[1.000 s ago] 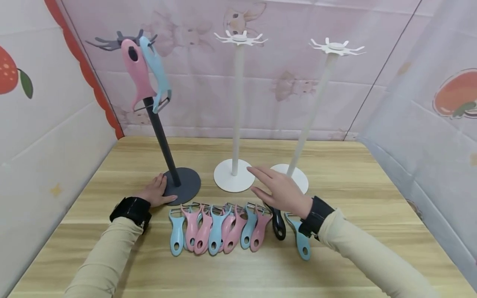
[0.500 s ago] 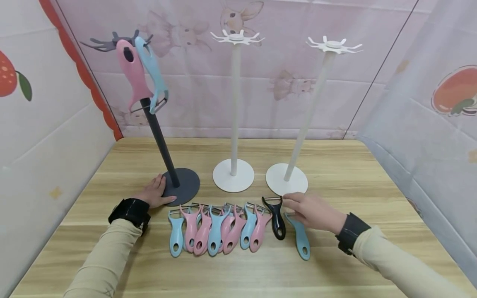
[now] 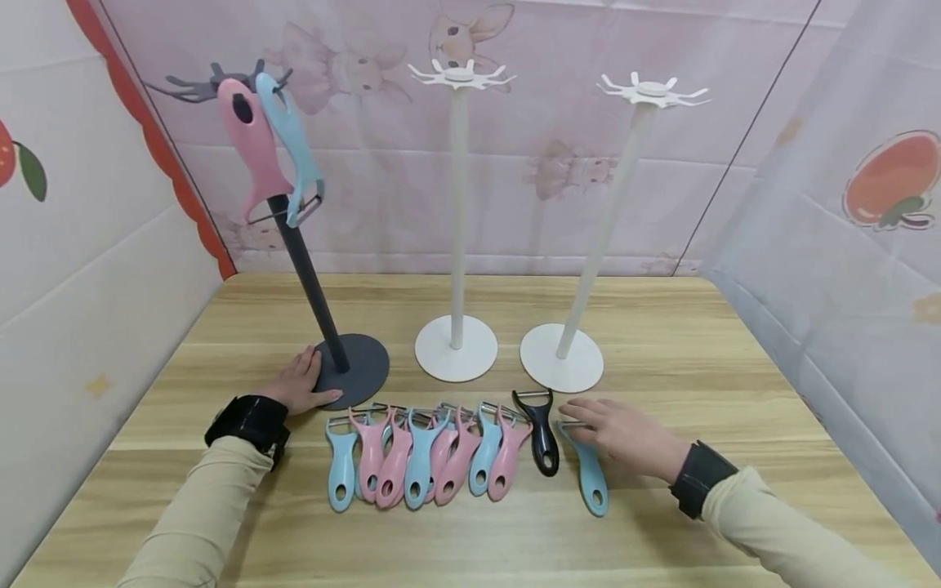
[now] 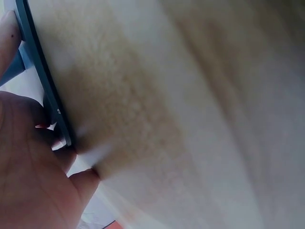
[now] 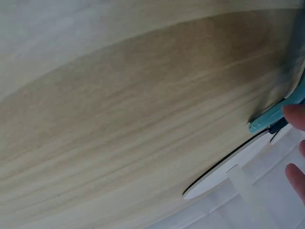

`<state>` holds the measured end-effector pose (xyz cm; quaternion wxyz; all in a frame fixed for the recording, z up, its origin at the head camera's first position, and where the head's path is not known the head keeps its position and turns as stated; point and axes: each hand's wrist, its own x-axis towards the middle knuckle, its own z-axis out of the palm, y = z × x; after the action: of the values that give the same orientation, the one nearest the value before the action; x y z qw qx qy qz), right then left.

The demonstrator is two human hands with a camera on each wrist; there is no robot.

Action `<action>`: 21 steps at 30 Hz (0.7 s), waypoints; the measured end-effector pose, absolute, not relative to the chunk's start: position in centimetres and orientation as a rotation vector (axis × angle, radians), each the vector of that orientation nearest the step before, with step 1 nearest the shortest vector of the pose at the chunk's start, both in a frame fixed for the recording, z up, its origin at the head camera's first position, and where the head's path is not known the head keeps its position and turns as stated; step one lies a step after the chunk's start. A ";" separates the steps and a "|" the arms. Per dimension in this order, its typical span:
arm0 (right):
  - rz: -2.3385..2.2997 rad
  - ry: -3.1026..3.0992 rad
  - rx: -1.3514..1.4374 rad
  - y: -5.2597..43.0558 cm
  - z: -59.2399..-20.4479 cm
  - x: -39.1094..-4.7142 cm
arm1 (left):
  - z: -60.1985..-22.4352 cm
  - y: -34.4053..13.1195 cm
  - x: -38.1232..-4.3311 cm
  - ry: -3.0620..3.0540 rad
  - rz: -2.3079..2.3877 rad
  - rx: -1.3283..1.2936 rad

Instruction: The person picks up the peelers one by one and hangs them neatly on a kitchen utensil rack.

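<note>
My left hand (image 3: 296,384) rests at the left edge of the dark grey stand (image 3: 367,371)'s round base, thumb on top. In the left wrist view, its fingers (image 4: 86,183) meet the base edge (image 4: 45,78) and the table. My right hand (image 3: 625,433) reaches over the head of a light blue peeler (image 3: 591,482), the rightmost on the table. In the right wrist view, the thumb lies against the blue peeler (image 5: 276,114) while the other fingertips (image 5: 295,176) stand apart from it. A black peeler (image 3: 542,437) lies just left of that hand.
Several pink and blue peelers (image 3: 419,465) lie in an overlapping row. A pink peeler (image 3: 253,147) and a blue one (image 3: 292,143) hang from the grey stand's hooks. Two white hook stands, one central (image 3: 457,220) and one right (image 3: 606,229), stand behind the row.
My right hand has moved right and down from in front of the white stands to the rightmost blue peeler. My left hand stays at the grey base; the view has shifted slightly.
</note>
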<state>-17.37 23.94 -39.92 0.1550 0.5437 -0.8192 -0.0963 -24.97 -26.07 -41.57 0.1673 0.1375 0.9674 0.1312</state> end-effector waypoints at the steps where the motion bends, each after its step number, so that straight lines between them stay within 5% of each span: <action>1: -0.280 -2.342 1.554 23.9 -40.0 -17.4 | -41.5 -26.1 -24.9 2.751 0.392 0.390; 21: -0.288 -2.355 1.556 23.3 -41.4 -17.1 | -41.0 -25.7 -24.5 2.770 0.350 0.399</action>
<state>-17.08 23.34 -41.40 0.1517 0.5420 -0.8204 -0.1003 -24.49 -25.70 -41.04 0.1600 0.1398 0.9695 0.1226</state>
